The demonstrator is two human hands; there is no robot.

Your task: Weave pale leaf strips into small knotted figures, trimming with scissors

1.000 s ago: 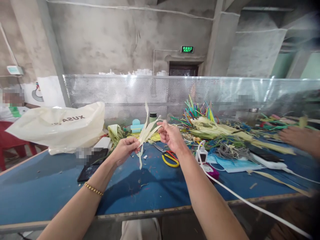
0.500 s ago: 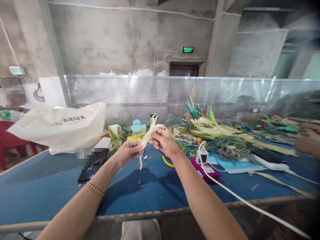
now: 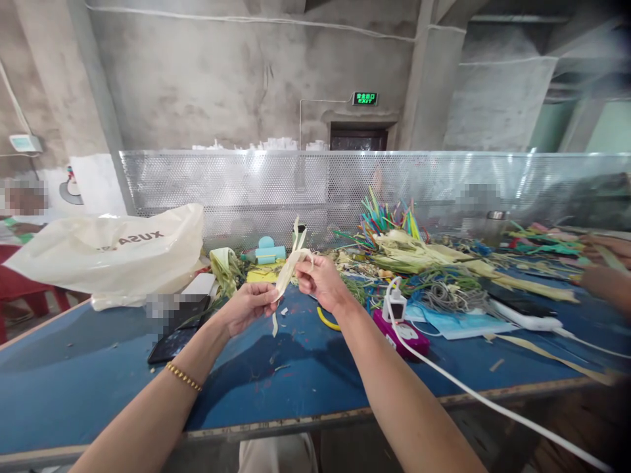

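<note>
Between my two hands, above the blue table (image 3: 236, 394), is a pale cream strip that looks like dried corn husk (image 3: 286, 277). My left hand (image 3: 251, 306) pinches its lower end, and a narrow tail hangs below the fingers. My right hand (image 3: 319, 279) grips the strip higher up, where it bends over the fingers. Thin loose ends stick up above the right fingers. Under my right wrist lies a curved yellow handle (image 3: 327, 320), partly hidden. A folded, greenish husk bundle (image 3: 224, 268) sits behind my left hand.
A white plastic bag (image 3: 108, 256) and a dark tablet (image 3: 177, 332) are at left. To the right are a purple box with a charger (image 3: 401, 335), a white cable, a blue mask (image 3: 458, 322), wires and husks. A co-worker's hand (image 3: 606, 263) is at far right.
The husk strip is turned and its upper ends now point more upright, with the loop at my right fingers drawn in. Both hands keep their hold. The whole view has shifted slightly.
</note>
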